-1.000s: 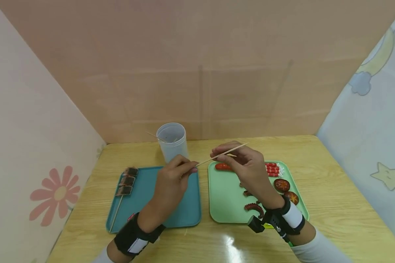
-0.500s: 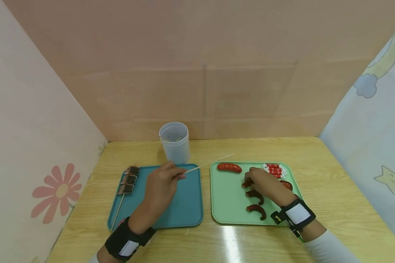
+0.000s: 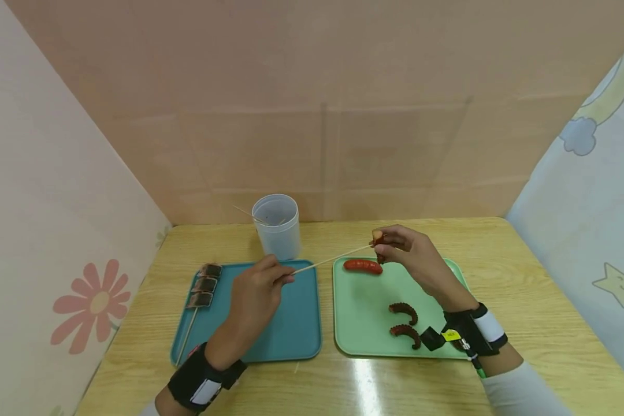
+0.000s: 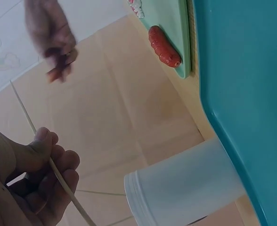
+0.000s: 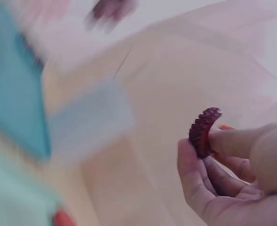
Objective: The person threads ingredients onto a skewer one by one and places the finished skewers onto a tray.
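Note:
My left hand (image 3: 256, 294) pinches a thin bamboo skewer (image 3: 333, 258) near its lower end, above the blue tray (image 3: 296, 329). The skewer slants up to the right. Between the fingertips of my right hand (image 3: 423, 263) is a dark red, curved octopus tentacle (image 5: 204, 129) with ridged suckers, raised over the back of the green tray (image 3: 359, 323). In the head view the skewer's tip lies right at the tentacle; in the left wrist view a gap shows between them. Two more tentacles (image 3: 405, 332) and a red sausage (image 3: 363, 266) lie on the green tray.
A skewer with several dark, square pieces (image 3: 203, 284) lies along the blue tray's left side. Behind that tray stands a white tub (image 3: 279, 238) with thin sticks in it. A board wall (image 3: 312, 144) closes the back, with patterned walls at both sides.
My right hand left the skewer, reached down to the green tray, took one tentacle and lifted it to the skewer's tip. The left hand lowered slightly, then stayed, holding the skewer.

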Available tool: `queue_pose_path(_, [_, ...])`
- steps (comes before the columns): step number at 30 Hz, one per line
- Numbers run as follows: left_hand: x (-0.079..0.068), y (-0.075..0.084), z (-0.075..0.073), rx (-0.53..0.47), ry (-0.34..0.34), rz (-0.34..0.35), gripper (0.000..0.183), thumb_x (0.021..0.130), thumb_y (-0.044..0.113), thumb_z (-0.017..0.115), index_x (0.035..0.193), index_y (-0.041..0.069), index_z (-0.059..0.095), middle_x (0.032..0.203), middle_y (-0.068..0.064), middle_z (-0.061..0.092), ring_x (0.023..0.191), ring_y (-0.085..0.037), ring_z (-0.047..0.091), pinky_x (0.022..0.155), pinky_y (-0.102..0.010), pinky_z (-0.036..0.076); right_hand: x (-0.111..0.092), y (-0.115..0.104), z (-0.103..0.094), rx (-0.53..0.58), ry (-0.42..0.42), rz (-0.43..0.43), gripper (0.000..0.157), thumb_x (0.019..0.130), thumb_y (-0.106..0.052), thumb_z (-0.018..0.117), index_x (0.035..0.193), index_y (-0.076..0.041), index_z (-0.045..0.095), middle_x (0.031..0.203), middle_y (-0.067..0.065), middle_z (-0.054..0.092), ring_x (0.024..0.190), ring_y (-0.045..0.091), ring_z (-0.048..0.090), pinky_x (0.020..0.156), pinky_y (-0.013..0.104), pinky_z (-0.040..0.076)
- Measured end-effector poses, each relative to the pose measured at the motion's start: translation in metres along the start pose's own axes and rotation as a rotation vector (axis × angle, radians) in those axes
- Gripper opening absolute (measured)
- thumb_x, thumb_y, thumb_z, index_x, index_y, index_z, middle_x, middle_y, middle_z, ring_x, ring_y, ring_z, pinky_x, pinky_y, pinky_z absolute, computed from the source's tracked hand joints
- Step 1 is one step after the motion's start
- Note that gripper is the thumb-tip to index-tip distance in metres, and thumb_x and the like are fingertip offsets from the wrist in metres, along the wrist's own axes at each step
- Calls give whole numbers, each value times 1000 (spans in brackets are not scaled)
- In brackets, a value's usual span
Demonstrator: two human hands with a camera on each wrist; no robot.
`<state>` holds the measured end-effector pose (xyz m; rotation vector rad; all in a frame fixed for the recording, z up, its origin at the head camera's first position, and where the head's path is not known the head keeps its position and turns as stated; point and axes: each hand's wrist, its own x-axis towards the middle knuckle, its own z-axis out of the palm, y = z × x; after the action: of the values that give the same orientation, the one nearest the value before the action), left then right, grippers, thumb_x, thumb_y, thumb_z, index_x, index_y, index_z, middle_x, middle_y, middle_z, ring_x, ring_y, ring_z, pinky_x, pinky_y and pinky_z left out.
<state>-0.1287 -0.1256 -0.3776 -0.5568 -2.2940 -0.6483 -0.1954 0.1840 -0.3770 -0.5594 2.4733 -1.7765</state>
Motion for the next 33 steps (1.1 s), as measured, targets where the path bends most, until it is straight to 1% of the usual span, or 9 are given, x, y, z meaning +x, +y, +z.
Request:
queue_pose_path(2, [0, 0, 1, 4, 6, 7, 5, 75, 12, 79, 80, 10, 79, 67, 3, 56, 52, -8, 55, 43, -19, 42, -1, -14, 2, 224, -38, 8, 37, 92, -15, 63, 123, 4, 57, 112, 14, 66, 95, 20, 66, 82, 32, 56])
queue_pose_path(4, [-1, 0, 3, 11, 7, 11, 5, 75, 13, 79, 79, 10, 79, 67, 4, 56, 53, -8, 56, 43, -19, 43, -3, -24, 5, 340, -67, 12, 32, 92, -11, 62, 120, 5, 58, 111, 12, 67, 95, 18, 65, 84, 31, 55])
queue_pose_path(5, [-1, 0, 3, 15, 6, 11, 5, 76, 13, 79, 79, 10, 79, 67, 3, 56, 53, -8, 56, 43, -19, 43, -4, -28, 6, 367, -77, 8, 30, 93, -9, 61, 119, 5, 59, 110, 10, 67, 95, 18, 65, 85, 31, 55])
queue_pose_path(8, [-1, 0, 4, 21, -1, 6, 5, 77, 13, 78, 80, 10, 80, 67, 3, 55, 54, -8, 56, 43, -19, 43, -7, -35, 9, 406, -95, -11, 25, 94, -7, 59, 117, 2, 61, 108, 7, 67, 94, 17, 65, 85, 29, 54])
queue_pose_path(14, [-2, 1, 2, 15, -10, -13, 4, 77, 11, 78, 80, 9, 80, 67, 4, 53, 53, -8, 55, 42, -19, 40, -8, -39, 12, 441, -123, -59, 24, 94, -5, 57, 117, 2, 62, 106, 4, 68, 89, 15, 64, 84, 28, 54])
queue_pose_path(19, [-2, 2, 1, 27, 4, 1, 4, 75, 10, 79, 79, 10, 80, 66, 3, 52, 52, -9, 54, 42, -20, 41, -8, -41, 13, 482, -122, -83, 22, 93, -2, 57, 115, 0, 63, 104, 2, 69, 88, 16, 66, 85, 28, 54])
queue_pose_path(27, [-2, 5, -1, 25, 15, 12, 5, 75, 8, 79, 79, 10, 79, 67, 3, 53, 53, -9, 55, 42, -20, 42, -7, -42, 14, 516, -103, -104, 24, 93, 1, 57, 116, 5, 62, 103, 2, 69, 85, 17, 68, 85, 29, 55])
queue_pose_path(30, [-3, 5, -2, 30, 14, 8, 5, 75, 8, 79, 79, 9, 79, 67, 3, 53, 53, -9, 56, 42, -20, 42, -7, -41, 14, 529, -95, -104, 23, 93, 0, 57, 115, 3, 64, 102, 3, 69, 84, 17, 68, 85, 29, 55])
queue_pose_path(33, [-3, 5, -2, 35, 12, 10, 5, 74, 7, 79, 79, 9, 79, 68, 2, 55, 54, -9, 57, 42, -21, 43, -7, -40, 15, 538, -83, -95, 23, 92, 0, 58, 113, -2, 66, 100, 2, 69, 84, 17, 69, 86, 30, 55])
